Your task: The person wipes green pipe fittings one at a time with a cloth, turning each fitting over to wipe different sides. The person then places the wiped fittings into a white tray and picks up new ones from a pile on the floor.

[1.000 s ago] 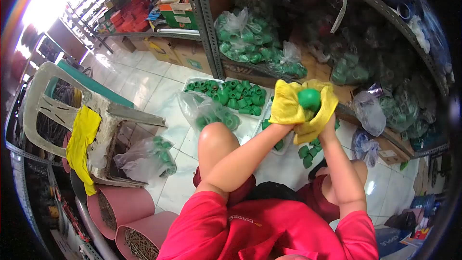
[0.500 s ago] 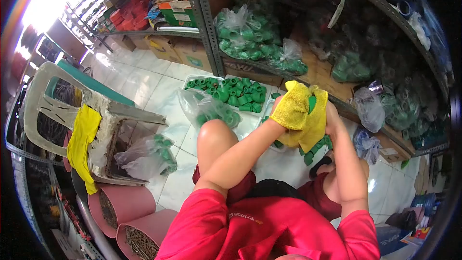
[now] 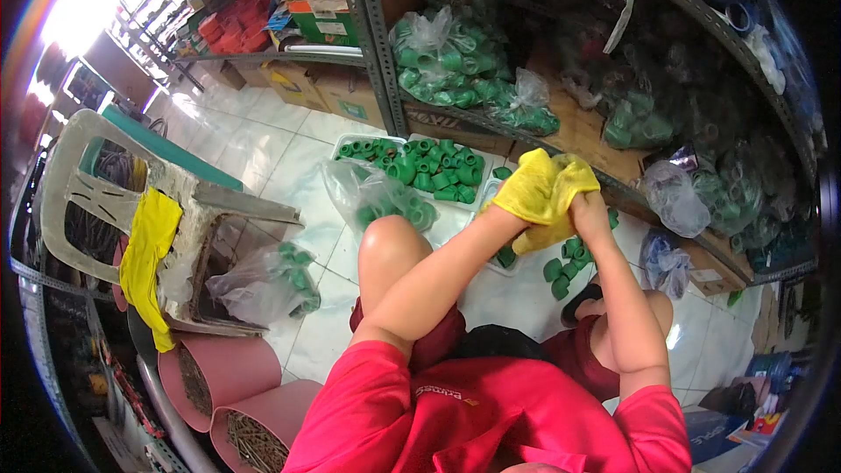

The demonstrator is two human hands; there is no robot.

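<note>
A yellow cloth (image 3: 547, 188) covers my left hand (image 3: 508, 221), leaving little more than the wrist visible. The cloth bunches as if gripped, though the fingers themselves are hidden under it. My right hand (image 3: 590, 212) is closed at the cloth's right side, its fingers pressed into the fabric. Whatever lies inside the folds cannot be seen now. Just below on the floor are loose green pipe fittings (image 3: 568, 264). A white tray (image 3: 492, 268), partly behind my left forearm, has a few green fittings in it.
Trays of green fittings (image 3: 438, 166) and a plastic bag of fittings (image 3: 377, 197) lie ahead. A metal shelf (image 3: 372, 52) holds more bagged fittings (image 3: 451, 57). At left stand a worn plastic chair (image 3: 96, 184) with a yellow cloth (image 3: 151, 254) and pink containers (image 3: 236, 368).
The green fitting seen in the cloth half a second ago is now hidden. My right hand has shifted slightly left and down, and the cloth has folded over between my hands.
</note>
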